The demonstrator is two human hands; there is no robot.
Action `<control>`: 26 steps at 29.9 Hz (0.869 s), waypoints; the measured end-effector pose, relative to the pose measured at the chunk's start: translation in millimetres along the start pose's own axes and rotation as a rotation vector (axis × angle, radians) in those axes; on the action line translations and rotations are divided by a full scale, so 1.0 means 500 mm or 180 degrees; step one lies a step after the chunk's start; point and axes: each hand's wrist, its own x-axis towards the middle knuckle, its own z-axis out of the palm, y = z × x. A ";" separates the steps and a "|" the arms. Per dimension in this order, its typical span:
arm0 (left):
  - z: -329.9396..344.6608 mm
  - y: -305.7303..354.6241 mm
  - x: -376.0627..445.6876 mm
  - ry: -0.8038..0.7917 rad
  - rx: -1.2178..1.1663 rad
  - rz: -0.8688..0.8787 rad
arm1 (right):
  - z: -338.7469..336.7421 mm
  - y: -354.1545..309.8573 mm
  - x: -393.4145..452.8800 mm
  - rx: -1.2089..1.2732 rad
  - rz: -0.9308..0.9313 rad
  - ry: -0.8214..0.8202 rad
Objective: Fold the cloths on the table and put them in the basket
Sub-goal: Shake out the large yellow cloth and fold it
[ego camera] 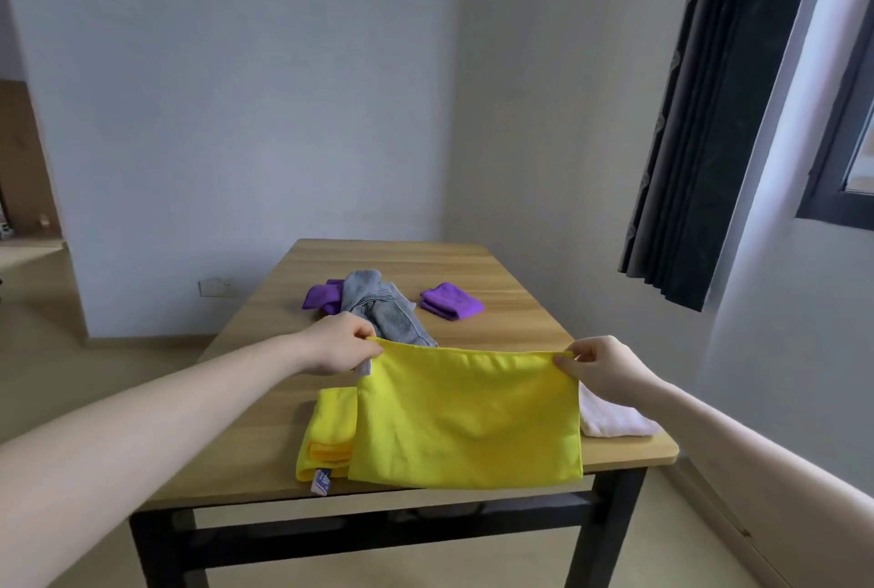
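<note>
Your left hand [341, 347] pinches the far left corner of the yellow cloth [466, 414], thumb and fingers closed on the hem, and your right hand [603, 372] pinches the far right corner the same way. Each grip has cloth in it and nothing else, as far as the view shows.

Between the two grips the top edge runs taut, left to right, so the cloth's long axis lies across you. From that edge the cloth falls toward you, its lower part lying on the tabletop [496, 265] near the front edge. It looks already doubled once, so the next fold is probably end to end: one grip crossing to meet the other along that long axis. Neither hand is clearly the nearer; both sit level on the same edge.

Just under and outside your left grip lies a second yellow cloth [326, 433], partly tucked beneath the one you hold, with a small label at its near end. Outside your right grip, half hidden, sits a pale pink cloth [615, 422] at the corner. Beyond the grips, further up the tabletop, are a rumpled grey cloth [385, 315], a purple cloth [324, 296] beside it, and a folded purple cloth [451, 301] apart to the right. No basket is in view.
</note>
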 end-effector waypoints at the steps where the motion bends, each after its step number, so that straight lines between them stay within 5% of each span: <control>1: 0.007 -0.001 0.014 0.0051 -0.0037 -0.0095 | 0.009 0.000 0.012 -0.0006 0.0029 0.0025; 10: 0.075 -0.017 0.084 0.0099 0.0144 -0.0688 | 0.072 0.007 0.075 -0.0569 0.0330 0.0107; 26: 0.134 -0.059 0.143 -0.0189 0.0163 -0.0918 | 0.123 0.056 0.109 -0.0791 0.0479 0.0056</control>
